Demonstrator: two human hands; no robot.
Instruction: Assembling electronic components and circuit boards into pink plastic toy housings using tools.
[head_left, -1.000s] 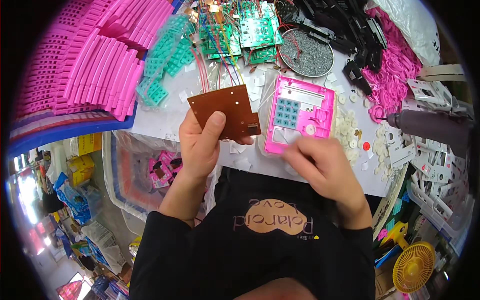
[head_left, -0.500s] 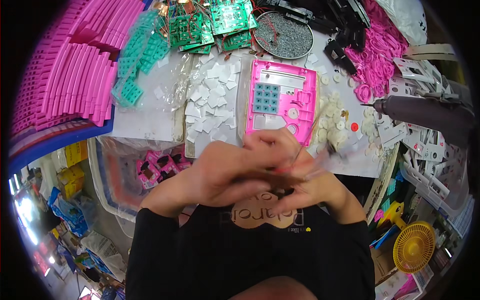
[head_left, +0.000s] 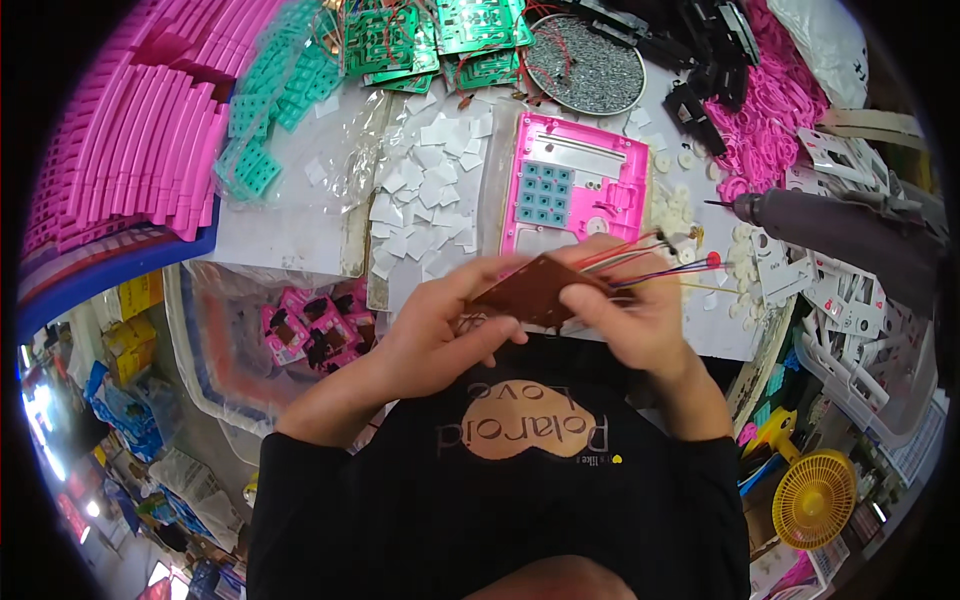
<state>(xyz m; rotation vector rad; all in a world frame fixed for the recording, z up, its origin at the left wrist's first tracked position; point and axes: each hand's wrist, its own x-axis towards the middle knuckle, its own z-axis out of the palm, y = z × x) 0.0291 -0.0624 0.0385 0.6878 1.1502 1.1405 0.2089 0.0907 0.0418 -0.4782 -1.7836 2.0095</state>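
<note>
Between my two hands is a brown circuit board [head_left: 540, 292], tilted, with its plain brown side up. Several coloured wires [head_left: 630, 265] trail from its right end over my fingers. My left hand [head_left: 440, 325] grips the board's left edge, and my right hand [head_left: 630, 315] pinches its right side with the thumb on top. Just beyond them lies an open pink plastic housing [head_left: 625, 185], partly covered by my hands at its near edge. A grey-blue rubber keypad [head_left: 543, 194] sits inside it.
Green circuit boards [head_left: 385, 45] and a round tray of small metal parts [head_left: 590, 100] stand at the back. White squares [head_left: 425, 190] lie left of the housing. A power screwdriver [head_left: 800, 215] juts in from the right. Pink panels [head_left: 140, 150] are stacked at left, above a plastic bin [head_left: 205, 370].
The board was blurred and mostly hidden by my crossed hands; now my hands have parted a little and it shows brown side up. The wires have come into clear view at the right.
</note>
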